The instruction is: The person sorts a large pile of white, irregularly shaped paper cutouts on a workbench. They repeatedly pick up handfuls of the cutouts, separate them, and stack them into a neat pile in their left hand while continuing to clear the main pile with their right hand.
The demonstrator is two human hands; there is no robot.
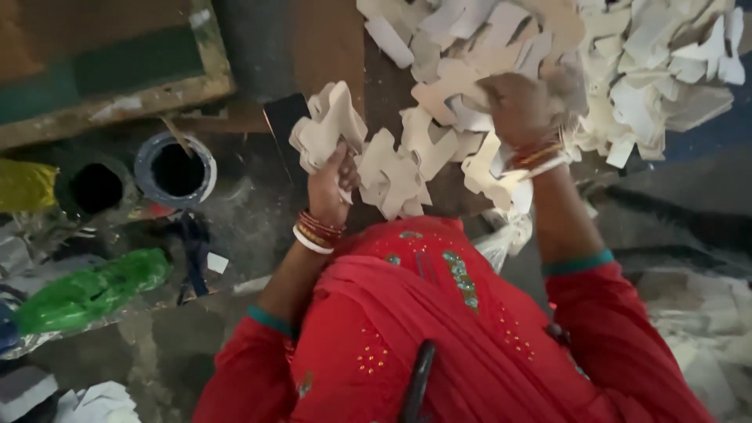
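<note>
Left hand point(329, 184) clasps a stack of cream cut-outs point(327, 125) — thin, light, probably bendable, best pinched across the stacked edges. Beyond, right hand point(517, 106) digs into the loose pile of cut-outs point(627, 70); its fingers are hidden, so its grip cannot be told.

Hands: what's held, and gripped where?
Left hand clasps a stack of pale cut-out pieces by its lower end. Right hand is down in the heap of cut-outs; whether it grips any cannot be told.
</note>
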